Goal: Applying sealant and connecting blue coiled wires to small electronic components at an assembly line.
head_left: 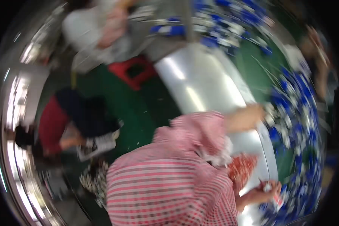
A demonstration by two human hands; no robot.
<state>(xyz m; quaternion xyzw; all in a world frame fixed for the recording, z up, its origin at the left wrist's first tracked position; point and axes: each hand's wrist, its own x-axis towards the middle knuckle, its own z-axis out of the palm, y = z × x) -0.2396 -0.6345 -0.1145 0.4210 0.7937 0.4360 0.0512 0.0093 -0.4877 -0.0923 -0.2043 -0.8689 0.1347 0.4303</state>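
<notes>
My left hand (257, 113) reaches out over the bench from a pink checked sleeve (211, 130). Its fingertips are at a cluster of small white pieces (270, 114), and blur hides how they are set. Lower down, my right hand (268, 187) has its fingers curled around a small white piece (267, 187) whose exact kind is unclear. Just below these fingers shows a small red-and-white thing (278, 199). Many blue and white pieces (295, 128) lie heaped beyond both hands. Between my forearms there is an orange-red patterned thing (243, 167), smeared by motion.
A shiny metal bench surface (214, 81) runs along my left, beside a green worktop (258, 71). A red stool (133, 71) stands on the green floor. One person in red (52, 124) bends over a pale crate (98, 147); another person (98, 32) is farther off.
</notes>
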